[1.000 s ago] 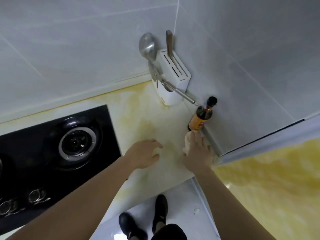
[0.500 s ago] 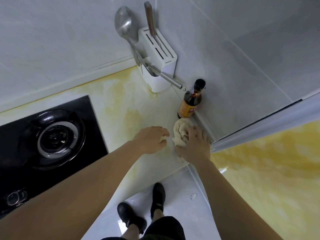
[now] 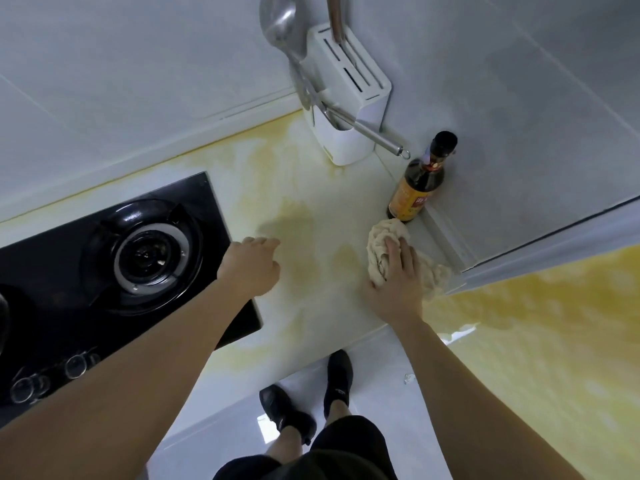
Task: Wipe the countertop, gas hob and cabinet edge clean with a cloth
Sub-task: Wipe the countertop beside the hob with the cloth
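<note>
A crumpled beige cloth [image 3: 379, 242] lies on the pale, yellow-stained countertop [image 3: 311, 188] near its right end, just below a dark sauce bottle [image 3: 417, 187]. My right hand [image 3: 394, 282] presses flat on the cloth with straight fingers. My left hand [image 3: 251, 266] rests on the counter beside the black gas hob [image 3: 104, 258], fingers loosely curled and holding nothing. The hob's right burner [image 3: 152, 256] sits left of that hand. The counter's front edge [image 3: 332, 351] runs below both hands.
A white knife block [image 3: 349, 109] with a ladle and utensils stands against the tiled wall at the back. The wall corner and a white trim close the counter's right side. Hob knobs [image 3: 76, 365] are at lower left. My feet stand on the floor below.
My left hand has drawn away to the left, toward the hob. My right hand has flattened and spread the cloth out toward the wall trim. The view has shifted.
</note>
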The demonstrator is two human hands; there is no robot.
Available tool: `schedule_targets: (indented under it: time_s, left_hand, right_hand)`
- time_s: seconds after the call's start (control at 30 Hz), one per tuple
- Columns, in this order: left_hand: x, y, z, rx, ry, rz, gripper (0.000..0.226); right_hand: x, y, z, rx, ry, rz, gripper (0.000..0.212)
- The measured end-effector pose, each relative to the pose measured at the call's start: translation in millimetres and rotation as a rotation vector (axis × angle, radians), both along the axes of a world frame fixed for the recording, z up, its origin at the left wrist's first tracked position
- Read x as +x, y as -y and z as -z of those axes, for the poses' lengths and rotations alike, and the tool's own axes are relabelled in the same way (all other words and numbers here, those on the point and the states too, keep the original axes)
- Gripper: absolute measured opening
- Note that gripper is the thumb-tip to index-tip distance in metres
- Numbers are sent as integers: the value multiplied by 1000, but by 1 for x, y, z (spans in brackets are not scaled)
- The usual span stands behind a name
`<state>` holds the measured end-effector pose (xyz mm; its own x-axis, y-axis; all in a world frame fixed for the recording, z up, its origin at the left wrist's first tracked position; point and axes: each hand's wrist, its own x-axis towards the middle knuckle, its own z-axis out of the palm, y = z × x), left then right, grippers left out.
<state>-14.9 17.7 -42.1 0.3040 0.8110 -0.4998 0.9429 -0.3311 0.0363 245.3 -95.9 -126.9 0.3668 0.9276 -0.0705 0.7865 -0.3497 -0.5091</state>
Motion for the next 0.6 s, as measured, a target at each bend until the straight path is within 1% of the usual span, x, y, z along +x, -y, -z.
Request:
schedule_targets:
  time_s: [0.13,0.27,0.37,0.5,0.6]
  left_hand:
    - [-35,1,-9,66,6,-162,55]
    - [-70,-7,0,181,158,-269,52]
    - [-85,-8,3,193,248,-331,50]
    - [-92,-1,3,181,340,-264,48]
    - [-92,7,2,122,411,-167,54]
  right_hand:
    - [-28,10,3,-2,-59,-41,90]
    - [-76,27,3,28,-93,-74,89]
    - [-120,40,3,28,-90,-133,90]
    - [-173,41,4,4,-85,-203,93]
    - [-203,35,4,-4,-82,-361,89]
